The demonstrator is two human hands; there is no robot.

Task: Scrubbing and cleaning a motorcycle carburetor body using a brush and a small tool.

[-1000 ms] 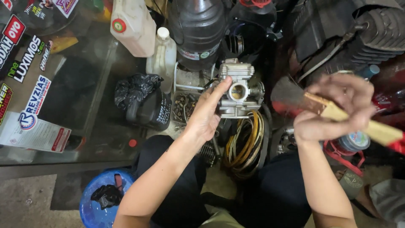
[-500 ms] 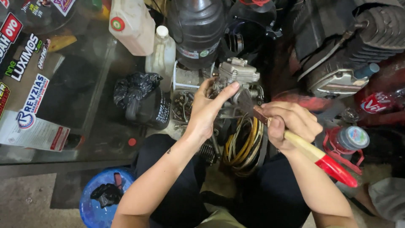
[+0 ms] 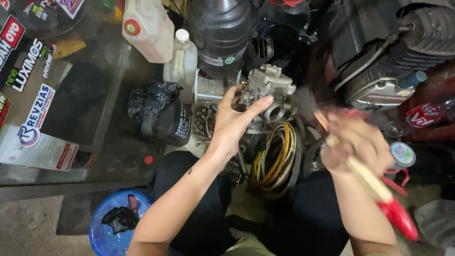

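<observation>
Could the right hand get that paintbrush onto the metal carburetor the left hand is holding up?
Probably yes. The right hand grips the paintbrush, whose bristles sit right beside the carburetor. The left hand covers only the near-left side, leaving the right face open.

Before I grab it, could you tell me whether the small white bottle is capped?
Capped: the small white bottle stands upright with a white cap on top.

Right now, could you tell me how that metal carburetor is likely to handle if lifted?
The carburetor looks cast metal, so probably stiff and heavy for its size. Its knobbly shape gives the left hand purchase; slipping seems unlikely. Its small protruding fittings might be fragile.
</observation>
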